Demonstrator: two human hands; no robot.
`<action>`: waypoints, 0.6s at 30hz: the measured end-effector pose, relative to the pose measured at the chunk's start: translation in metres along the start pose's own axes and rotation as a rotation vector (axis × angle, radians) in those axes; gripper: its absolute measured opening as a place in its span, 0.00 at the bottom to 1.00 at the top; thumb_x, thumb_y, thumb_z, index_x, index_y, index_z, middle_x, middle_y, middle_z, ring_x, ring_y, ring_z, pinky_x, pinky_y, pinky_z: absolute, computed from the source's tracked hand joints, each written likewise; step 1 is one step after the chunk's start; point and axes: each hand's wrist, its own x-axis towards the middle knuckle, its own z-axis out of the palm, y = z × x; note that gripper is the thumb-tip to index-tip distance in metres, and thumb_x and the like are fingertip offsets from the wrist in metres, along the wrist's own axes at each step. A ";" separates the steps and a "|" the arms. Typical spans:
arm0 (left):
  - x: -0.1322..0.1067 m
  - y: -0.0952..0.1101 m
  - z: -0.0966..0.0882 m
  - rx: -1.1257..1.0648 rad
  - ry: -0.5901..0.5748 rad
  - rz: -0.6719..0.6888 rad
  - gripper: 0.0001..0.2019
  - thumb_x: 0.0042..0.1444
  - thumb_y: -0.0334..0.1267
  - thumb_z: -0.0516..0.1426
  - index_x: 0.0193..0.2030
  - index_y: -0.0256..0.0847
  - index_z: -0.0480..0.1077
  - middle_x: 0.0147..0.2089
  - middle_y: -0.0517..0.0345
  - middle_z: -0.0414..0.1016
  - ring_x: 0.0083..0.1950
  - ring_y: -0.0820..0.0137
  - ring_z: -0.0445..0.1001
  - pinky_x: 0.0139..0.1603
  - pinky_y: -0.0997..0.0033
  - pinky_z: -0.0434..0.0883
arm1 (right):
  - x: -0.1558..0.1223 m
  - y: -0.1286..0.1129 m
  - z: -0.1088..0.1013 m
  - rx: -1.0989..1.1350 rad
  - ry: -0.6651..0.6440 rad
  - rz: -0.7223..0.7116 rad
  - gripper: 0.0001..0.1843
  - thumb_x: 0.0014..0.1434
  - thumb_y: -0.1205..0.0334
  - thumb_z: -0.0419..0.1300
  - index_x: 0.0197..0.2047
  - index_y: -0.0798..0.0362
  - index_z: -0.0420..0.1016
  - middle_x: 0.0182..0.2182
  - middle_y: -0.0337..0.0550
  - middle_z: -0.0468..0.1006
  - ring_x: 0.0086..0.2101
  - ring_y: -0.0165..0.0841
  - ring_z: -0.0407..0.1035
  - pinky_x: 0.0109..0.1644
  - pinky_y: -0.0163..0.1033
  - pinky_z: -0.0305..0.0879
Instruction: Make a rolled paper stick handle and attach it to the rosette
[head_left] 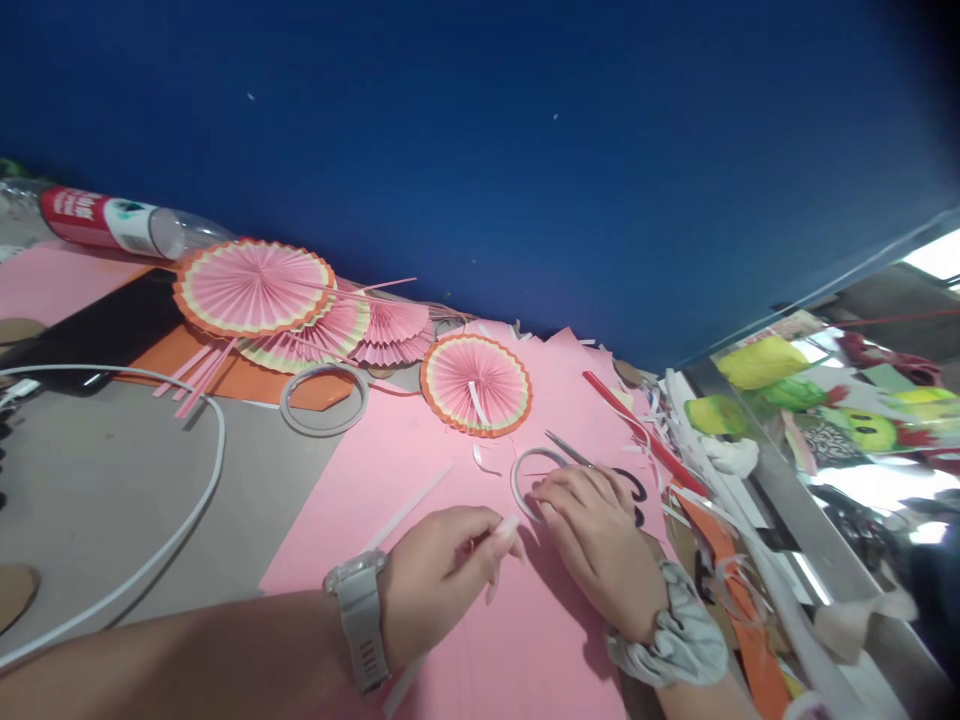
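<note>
My left hand (442,570), with a watch on the wrist, is closed in a pinch above the pink paper (480,660). What lies between thumb and fingers is too small to make out. My right hand (592,530) is closed over the edge of a white roll of tape (525,462), its fingers hiding the far side. Beneath and beyond that hand lie scissors with black handles (634,485), partly covered. Just past both hands sits a round pleated paper fan (476,375), pink with yellow and orange rims, with a white strip on it.
More pleated fans (255,287) overlap at the back left, near a plastic bottle (97,220) and a black phone (97,330). A second tape roll (324,400) lies in front. A white cable (221,440) curves at left. Paper scraps and a red strip (652,440) crowd the right edge. A blue panel (480,150) stands behind.
</note>
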 end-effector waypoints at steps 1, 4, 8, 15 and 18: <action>0.000 0.001 0.000 0.016 -0.011 -0.016 0.17 0.65 0.42 0.44 0.31 0.38 0.67 0.24 0.63 0.64 0.25 0.76 0.65 0.27 0.77 0.63 | -0.001 -0.003 0.000 0.069 0.019 -0.026 0.17 0.65 0.56 0.41 0.40 0.51 0.68 0.38 0.46 0.71 0.43 0.40 0.62 0.53 0.53 0.51; 0.001 0.003 -0.001 0.080 -0.062 -0.027 0.15 0.64 0.39 0.45 0.32 0.38 0.68 0.24 0.63 0.65 0.26 0.76 0.65 0.29 0.78 0.62 | 0.000 -0.014 0.000 0.351 0.027 -0.078 0.22 0.64 0.46 0.38 0.35 0.52 0.64 0.33 0.45 0.68 0.37 0.38 0.62 0.44 0.47 0.58; 0.004 0.003 -0.002 0.146 -0.070 -0.008 0.13 0.60 0.31 0.47 0.25 0.37 0.64 0.24 0.63 0.66 0.29 0.76 0.66 0.34 0.78 0.62 | 0.008 -0.030 0.004 0.518 -0.056 -0.043 0.14 0.64 0.58 0.48 0.27 0.52 0.59 0.27 0.39 0.64 0.31 0.32 0.60 0.37 0.39 0.58; 0.005 -0.004 0.002 0.051 -0.127 -0.172 0.17 0.64 0.42 0.44 0.30 0.39 0.67 0.20 0.64 0.66 0.21 0.77 0.64 0.26 0.78 0.62 | 0.007 -0.020 0.015 0.684 0.055 0.018 0.15 0.65 0.63 0.46 0.26 0.52 0.59 0.24 0.37 0.63 0.27 0.29 0.60 0.32 0.35 0.58; 0.005 -0.004 0.003 0.007 -0.144 -0.246 0.16 0.64 0.41 0.44 0.31 0.38 0.67 0.20 0.65 0.65 0.20 0.77 0.63 0.24 0.78 0.62 | 0.005 -0.009 0.013 0.666 0.189 0.145 0.15 0.65 0.61 0.47 0.26 0.52 0.60 0.23 0.36 0.61 0.25 0.29 0.59 0.29 0.35 0.58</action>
